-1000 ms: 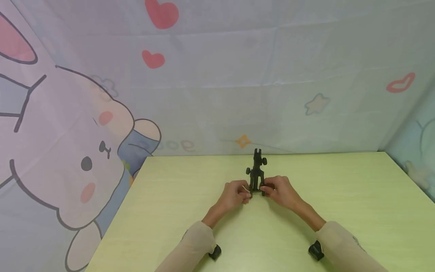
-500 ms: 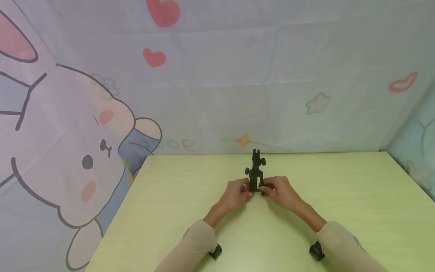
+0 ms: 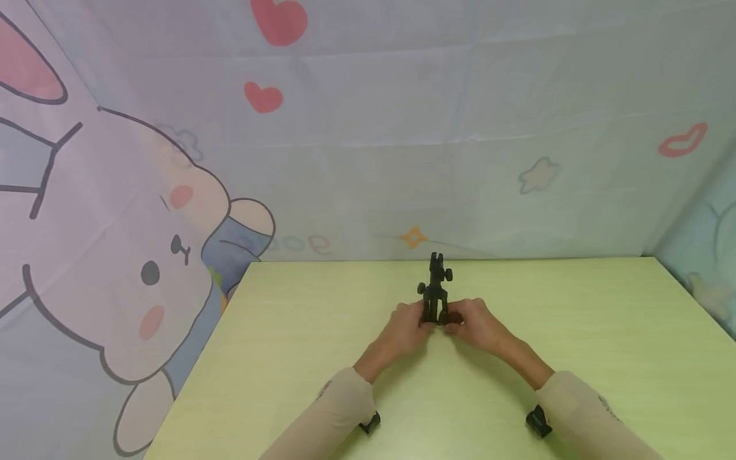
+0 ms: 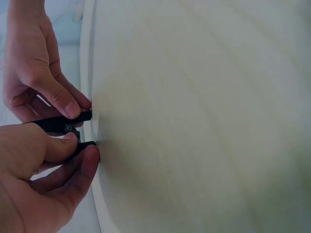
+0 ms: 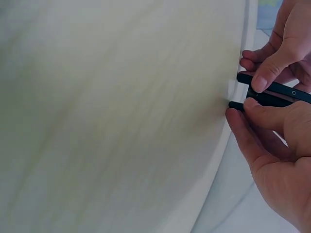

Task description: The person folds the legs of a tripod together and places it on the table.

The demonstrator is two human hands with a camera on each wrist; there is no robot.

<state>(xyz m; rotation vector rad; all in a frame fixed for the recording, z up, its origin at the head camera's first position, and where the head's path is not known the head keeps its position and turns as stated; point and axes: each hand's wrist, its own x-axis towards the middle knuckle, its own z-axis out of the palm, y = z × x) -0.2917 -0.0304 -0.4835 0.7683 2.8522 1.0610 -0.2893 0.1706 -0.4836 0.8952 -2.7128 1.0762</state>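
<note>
Head view, biggest stuff first?

Pale printed cloth (image 3: 391, 147) as the backdrop, cartoon rabbit (image 3: 115, 249) at its left. Then the yellow-green worktop (image 3: 276, 358).

Next size down?

Beige sleeves (image 3: 324, 412) from both lower sides, angling inward. Left hand (image 3: 401, 327) and right hand (image 3: 478, 324) almost meet, toward the worktop's far side.

And between them?

Black stand (image 3: 435, 291), right in the middle. Long axis runs away from the sleeves, far end toward the cloth. Wrist views make it look roughly upright. Can't tell if its bottom touches the worktop.

Which hand is nearer?

Neither, both in contact. Left hand pinches the left leg (image 5: 282, 89) near its end, thumb against finger. Right hand does the same on the right leg (image 4: 53, 124). Grips face each other across a narrow gap. My read: sideways spacing of the legs is what counts for any next move, not reach.

Small bits?

Black block (image 3: 538, 421) by each sleeve. Two prongs (image 3: 434, 258) at the top. Knobs (image 3: 449, 275) stick out both sides, staggered, right one higher. No fingers on those two.
</note>
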